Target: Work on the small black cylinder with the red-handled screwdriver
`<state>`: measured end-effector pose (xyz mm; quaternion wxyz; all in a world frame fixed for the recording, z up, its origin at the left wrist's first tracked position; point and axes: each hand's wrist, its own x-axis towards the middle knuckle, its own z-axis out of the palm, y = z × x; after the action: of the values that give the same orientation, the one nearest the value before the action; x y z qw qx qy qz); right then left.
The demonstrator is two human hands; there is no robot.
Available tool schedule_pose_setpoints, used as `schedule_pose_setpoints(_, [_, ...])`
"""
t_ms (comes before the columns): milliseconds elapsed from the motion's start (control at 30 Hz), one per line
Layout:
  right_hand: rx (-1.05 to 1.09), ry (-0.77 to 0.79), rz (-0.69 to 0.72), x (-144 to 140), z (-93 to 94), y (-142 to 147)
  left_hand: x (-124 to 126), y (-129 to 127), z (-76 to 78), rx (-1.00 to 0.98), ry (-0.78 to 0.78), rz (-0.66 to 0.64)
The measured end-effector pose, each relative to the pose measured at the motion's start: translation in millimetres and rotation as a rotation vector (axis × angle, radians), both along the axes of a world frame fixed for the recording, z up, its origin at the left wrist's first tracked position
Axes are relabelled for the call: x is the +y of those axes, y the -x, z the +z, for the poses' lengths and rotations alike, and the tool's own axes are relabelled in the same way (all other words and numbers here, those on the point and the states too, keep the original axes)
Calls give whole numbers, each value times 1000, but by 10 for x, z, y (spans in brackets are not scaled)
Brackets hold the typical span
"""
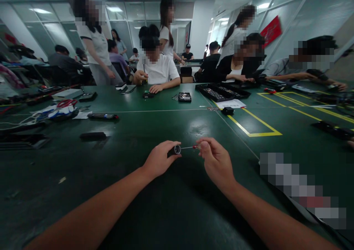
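In the head view my left hand is closed around a dark cylindrical part with a shiny ring-shaped end turned towards me and to the right. My right hand pinches the red handle of a small screwdriver. Its thin metal shaft points left and meets the ring end of the cylinder; whether the tip sits inside or just touches the rim I cannot tell. Both hands are held above the green table.
A black block, a dark pen-like tool and cables with gloves lie at the left. Ahead are a small black box, a parts tray and yellow tape. Papers lie at right. Several people sit or stand beyond.
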<state>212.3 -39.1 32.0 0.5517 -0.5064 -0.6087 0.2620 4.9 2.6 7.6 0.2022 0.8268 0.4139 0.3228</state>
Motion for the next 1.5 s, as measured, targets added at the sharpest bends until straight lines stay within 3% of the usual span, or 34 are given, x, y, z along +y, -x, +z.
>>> schedule_pose_setpoints(467, [175, 56, 38, 12, 44, 34, 7, -9, 1, -26, -8, 8])
schedule_pose_setpoints(1000, [128, 26, -24, 54, -44, 68, 16, -23, -3, -48, -22, 36])
schedule_pose_setpoints(1100, [319, 112, -20, 160, -115, 38, 21, -46, 25, -36, -59, 63])
schedule_pose_setpoints(1233, [652, 455, 177, 305, -141, -90, 61, -24, 58, 11, -138, 32])
schedule_pose_setpoints(1267, [701, 469, 173, 321, -133, -117, 72, -10, 59, 28, -132, 34])
schedule_pose_setpoints(1500, [594, 216, 67, 277, -118, -74, 66, 37, 39, 46, -62, 56])
